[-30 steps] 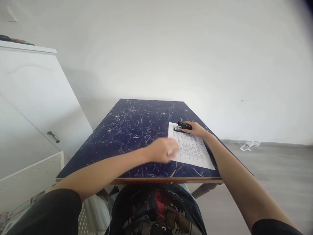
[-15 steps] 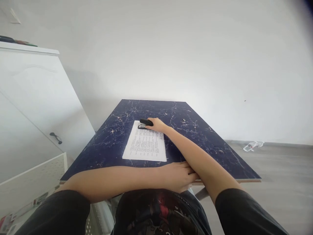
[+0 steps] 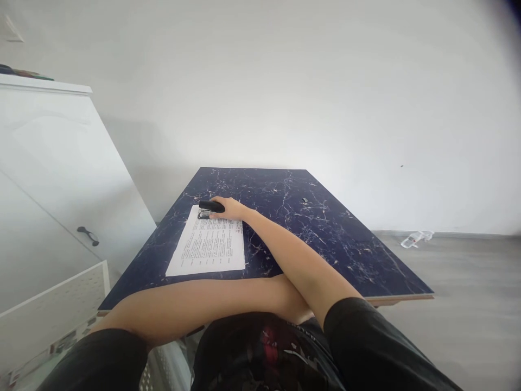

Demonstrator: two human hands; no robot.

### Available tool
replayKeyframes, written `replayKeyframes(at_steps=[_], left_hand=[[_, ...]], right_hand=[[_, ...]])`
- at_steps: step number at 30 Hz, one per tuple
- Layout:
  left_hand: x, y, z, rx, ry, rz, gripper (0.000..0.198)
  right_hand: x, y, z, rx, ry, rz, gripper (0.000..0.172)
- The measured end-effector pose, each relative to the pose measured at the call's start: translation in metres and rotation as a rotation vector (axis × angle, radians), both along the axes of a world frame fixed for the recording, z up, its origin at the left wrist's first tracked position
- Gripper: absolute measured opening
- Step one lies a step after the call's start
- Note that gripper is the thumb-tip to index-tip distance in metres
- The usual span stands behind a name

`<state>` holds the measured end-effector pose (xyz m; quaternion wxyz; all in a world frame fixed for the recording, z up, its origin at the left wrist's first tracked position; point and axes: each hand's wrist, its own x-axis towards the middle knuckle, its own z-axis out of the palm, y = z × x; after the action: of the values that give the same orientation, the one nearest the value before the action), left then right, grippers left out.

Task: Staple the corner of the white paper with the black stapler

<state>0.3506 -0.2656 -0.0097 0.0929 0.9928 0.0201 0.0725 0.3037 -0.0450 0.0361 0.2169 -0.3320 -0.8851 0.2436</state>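
Observation:
A printed sheet of paper [image 3: 208, 247] lies on the left part of a dark blue marbled table [image 3: 309, 217]. A black stapler [image 3: 210, 208] sits over the sheet's far corner, and my right hand [image 3: 228, 208] is closed on it, with the arm reaching across from the right. My left forearm lies along the table's near edge. My left hand [image 3: 293, 305] is almost entirely hidden beneath my right arm, so its fingers do not show.
A white cabinet [image 3: 49, 179] with a dark handle [image 3: 88, 235] stands to the left of the table. A white wall is behind. A crushed plastic bottle [image 3: 415, 238] lies on the grey floor at the right.
My right hand slid the stapler and the paper from the table's right side to its left. My left hand drew back to the near edge and went under my right arm.

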Motion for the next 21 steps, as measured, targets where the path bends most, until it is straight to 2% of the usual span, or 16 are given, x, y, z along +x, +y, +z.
replayKeyframes(at_steps=[2,4,6,8,9,12,14,15,17,21], left_hand=[[0.000,0.001,-0.004,0.049,0.021,-0.031,0.014],[-0.001,0.002,-0.006,0.082,-0.025,-0.058,0.017],[-0.002,0.003,-0.008,0.110,-0.106,-0.078,0.020],[-0.003,0.004,-0.007,0.152,-0.170,-0.100,0.025],[-0.003,0.004,-0.006,0.177,-0.187,-0.110,0.028],[-0.005,0.004,-0.002,0.241,-0.182,-0.127,0.035],[-0.005,0.004,0.000,0.261,-0.158,-0.123,0.035],[-0.005,0.003,0.001,0.265,-0.148,-0.122,0.034],[-0.005,0.002,0.003,0.266,-0.144,-0.117,0.032],[-0.006,0.001,0.003,0.263,-0.172,-0.115,0.034]], right_hand=[[0.017,0.004,0.003,0.058,0.141,-0.026,0.064],[0.046,0.011,0.006,0.160,0.185,-0.195,0.052],[0.086,0.017,0.007,0.246,0.091,-0.468,0.036],[0.130,0.020,0.002,0.263,0.027,-0.675,0.027],[0.150,0.020,-0.003,0.279,-0.043,-0.845,0.025],[0.197,0.018,-0.021,0.181,-0.144,-1.296,0.035],[0.212,0.016,-0.030,0.093,-0.137,-1.475,0.045],[0.215,0.016,-0.033,0.065,-0.125,-1.514,0.049],[0.215,0.018,-0.036,0.051,-0.111,-1.500,0.050],[0.205,0.023,-0.034,0.069,-0.189,-1.319,0.042]])
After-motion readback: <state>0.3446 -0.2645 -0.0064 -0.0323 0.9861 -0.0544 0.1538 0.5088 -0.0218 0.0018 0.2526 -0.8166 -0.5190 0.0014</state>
